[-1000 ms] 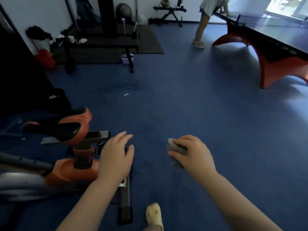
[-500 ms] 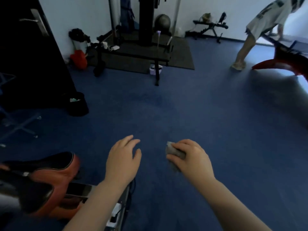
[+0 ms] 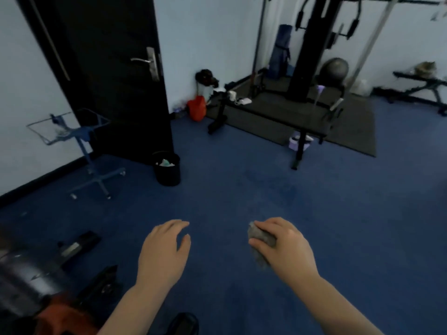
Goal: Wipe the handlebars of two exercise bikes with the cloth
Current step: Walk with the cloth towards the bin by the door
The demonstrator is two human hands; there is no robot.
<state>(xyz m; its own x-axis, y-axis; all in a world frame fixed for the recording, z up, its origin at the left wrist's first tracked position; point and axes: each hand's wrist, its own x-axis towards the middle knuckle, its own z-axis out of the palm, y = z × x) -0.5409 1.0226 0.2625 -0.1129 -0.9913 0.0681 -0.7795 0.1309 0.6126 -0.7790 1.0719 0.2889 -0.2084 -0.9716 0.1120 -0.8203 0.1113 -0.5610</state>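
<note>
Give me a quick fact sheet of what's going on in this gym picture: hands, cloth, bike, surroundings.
left hand: open, empty, held over the floor
right hand: closed around the cloth
cloth: grey, bunched up
exercise bike: only partly in view at lower left, orange and black; no handlebar visible
wiping: not happening now
floor: blue
nearby: black bin beside a dark door

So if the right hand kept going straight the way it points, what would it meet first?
Nothing close. The right hand, shut on the cloth, points up-left over bare blue floor. The black bin by the door lies roughly that way, though depth is unclear.
</note>
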